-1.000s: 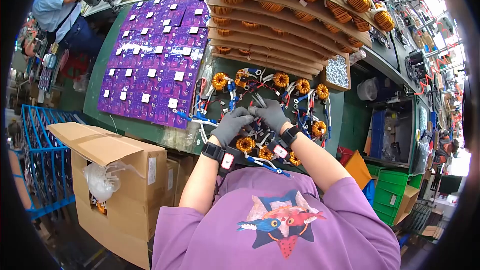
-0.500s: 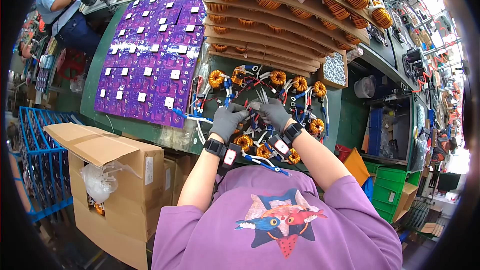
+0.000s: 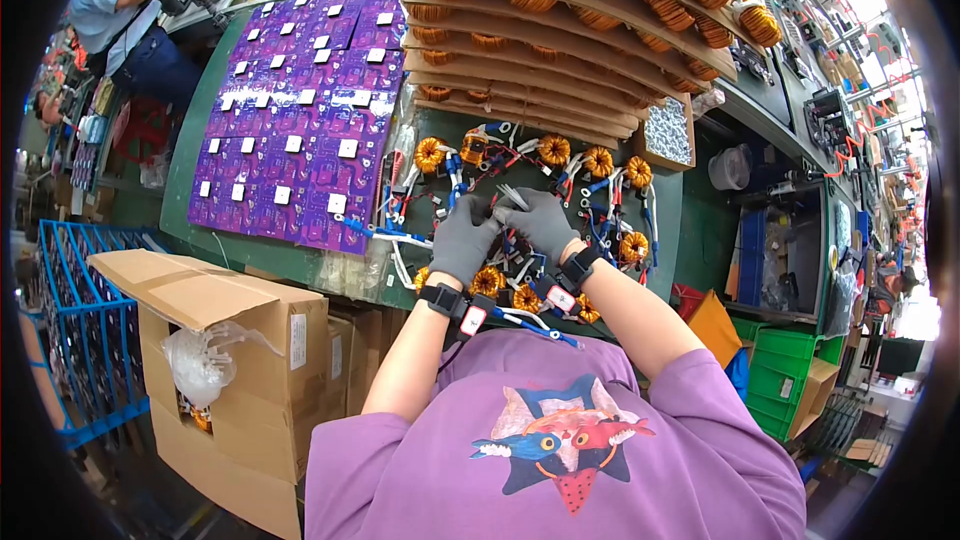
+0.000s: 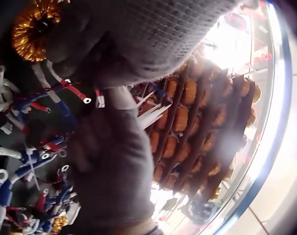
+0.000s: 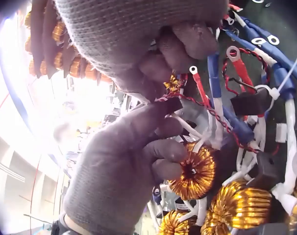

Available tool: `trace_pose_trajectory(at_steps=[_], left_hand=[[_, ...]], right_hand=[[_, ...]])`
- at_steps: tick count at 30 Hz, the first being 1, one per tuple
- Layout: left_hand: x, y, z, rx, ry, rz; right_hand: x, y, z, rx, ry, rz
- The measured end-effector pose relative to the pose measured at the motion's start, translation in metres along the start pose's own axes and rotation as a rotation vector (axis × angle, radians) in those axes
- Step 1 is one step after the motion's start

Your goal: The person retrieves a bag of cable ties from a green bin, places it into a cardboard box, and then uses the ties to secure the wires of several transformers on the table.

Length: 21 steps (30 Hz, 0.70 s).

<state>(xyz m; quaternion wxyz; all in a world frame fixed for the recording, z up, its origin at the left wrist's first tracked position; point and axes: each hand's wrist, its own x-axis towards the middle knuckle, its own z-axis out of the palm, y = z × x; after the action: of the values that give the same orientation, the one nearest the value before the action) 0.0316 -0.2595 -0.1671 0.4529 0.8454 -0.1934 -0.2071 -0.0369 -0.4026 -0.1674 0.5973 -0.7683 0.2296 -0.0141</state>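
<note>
My gloved left hand [image 3: 466,242] and right hand [image 3: 543,227] meet over wired coils on the green table. In the right wrist view, the left hand pinches a small black block [image 5: 169,105] with a twisted red and black wire [image 5: 218,119] running from it. White cable ties [image 4: 155,115] stick out from the right hand's grip in the left wrist view. Right-hand fingers are curled close by the block, their tips partly hidden. Around both hands lie copper-wound toroid coils [image 5: 193,171] with white, blue and red leads ending in ring terminals [image 5: 193,70].
Purple circuit boards [image 3: 290,130] cover the table's left part. Cardboard layers loaded with coils [image 3: 540,50] are stacked at the back, beside a box of small metal parts [image 3: 668,135]. An open carton [image 3: 235,340] stands front left, green crates [image 3: 785,370] at right. Another person [image 3: 125,25] works far left.
My left hand has turned and moved in closer against the right hand. The cable ties in the right hand now tilt further left. The head view has shifted slightly.
</note>
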Motion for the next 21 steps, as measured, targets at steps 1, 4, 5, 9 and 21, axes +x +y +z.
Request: trace_pose_trajectory(at_steps=[1,4,5,9,21], left_hand=[[-0.001,0.000,0.001,0.065,0.003,0.030],[0.004,-0.007,0.010,0.324,-0.085,0.086],[0.000,-0.011,0.012,0.351,-0.034,0.177],[0.004,0.008,0.004,0.426,-0.207,0.086],[0.148,0.059,-0.040,0.050,0.089,0.310]], right_hand=[[-0.002,-0.002,0.000,0.001,0.008,0.000],[-0.024,-0.012,0.017,0.220,0.040,0.106],[-0.026,-0.008,0.022,0.272,0.039,0.147],[-0.032,-0.012,0.006,0.361,-0.025,0.223],[-0.126,-0.035,-0.114,0.240,0.303,0.140]])
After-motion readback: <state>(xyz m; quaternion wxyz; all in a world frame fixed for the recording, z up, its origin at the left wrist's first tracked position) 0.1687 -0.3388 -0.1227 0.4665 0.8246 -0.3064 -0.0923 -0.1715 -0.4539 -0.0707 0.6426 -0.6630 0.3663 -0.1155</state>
